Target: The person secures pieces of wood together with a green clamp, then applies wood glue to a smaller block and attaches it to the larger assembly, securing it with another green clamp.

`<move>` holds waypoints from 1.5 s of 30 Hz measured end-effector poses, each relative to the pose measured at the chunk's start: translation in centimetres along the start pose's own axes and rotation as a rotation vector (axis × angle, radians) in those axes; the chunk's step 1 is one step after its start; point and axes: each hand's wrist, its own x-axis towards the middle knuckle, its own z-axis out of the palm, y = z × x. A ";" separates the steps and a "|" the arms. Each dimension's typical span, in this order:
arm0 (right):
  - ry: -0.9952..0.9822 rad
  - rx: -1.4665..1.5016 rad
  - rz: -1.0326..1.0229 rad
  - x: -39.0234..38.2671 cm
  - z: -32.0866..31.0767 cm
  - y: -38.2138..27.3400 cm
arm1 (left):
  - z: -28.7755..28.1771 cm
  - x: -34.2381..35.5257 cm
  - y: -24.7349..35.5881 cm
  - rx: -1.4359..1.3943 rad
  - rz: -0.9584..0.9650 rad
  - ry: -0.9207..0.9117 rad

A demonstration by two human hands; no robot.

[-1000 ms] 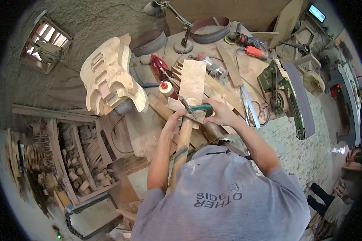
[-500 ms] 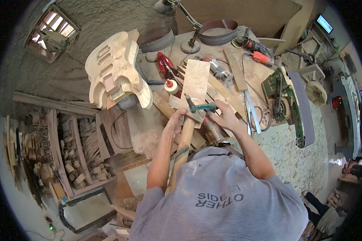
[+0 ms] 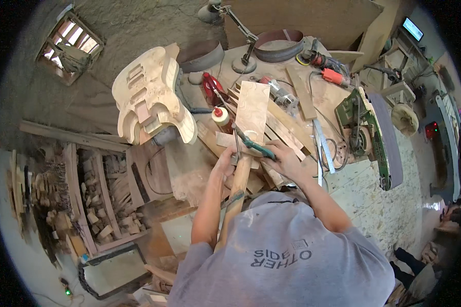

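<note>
My right hand [image 3: 286,161] is closed on one end of a green clamp-like tool [image 3: 258,148] with a dark metal rod. That tool lies across the flat wooden end piece of a long, pale wooden bar [image 3: 234,207], which runs back toward my body. My left hand [image 3: 224,162] is closed around the left edge of that end piece, beside the rod. A dark green band [image 3: 234,197] crosses the bar lower down. Beyond the hands lies a flat rectangular board [image 3: 252,105]. My fingertips are partly hidden by the wood.
A pale guitar body [image 3: 151,97] stands at the left. A glue bottle [image 3: 220,115] with a red cap, wood strips and a metal ruler [image 3: 323,146] surround the work. A green belt sander [image 3: 361,128] sits right, a desk lamp [image 3: 244,64] behind. Wood scraps fill shelves at lower left.
The green tool has turned: its right end has dropped toward me and its rod now stands more upright. My right hand has come slightly lower with it. The whole view has shifted a little.
</note>
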 end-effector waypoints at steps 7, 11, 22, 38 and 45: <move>-0.043 -0.021 -0.087 -0.8 -0.2 0.6 | -1.0 -1.3 -0.8 -0.044 -0.038 -0.027; -0.085 0.019 -0.084 0.1 -1.2 -0.2 | 1.2 -3.4 0.8 -0.093 -0.131 0.049; -0.065 0.129 -0.105 0.8 -0.9 0.6 | -1.1 -1.4 -0.3 -0.240 -0.090 -0.061; -0.383 -0.212 -0.081 11.3 -6.6 -13.2 | 0.4 -0.8 -0.3 -0.099 -0.002 -0.021; -0.596 -0.326 -0.479 14.1 -5.0 -11.3 | -1.2 -1.0 -1.3 -0.081 -0.049 0.097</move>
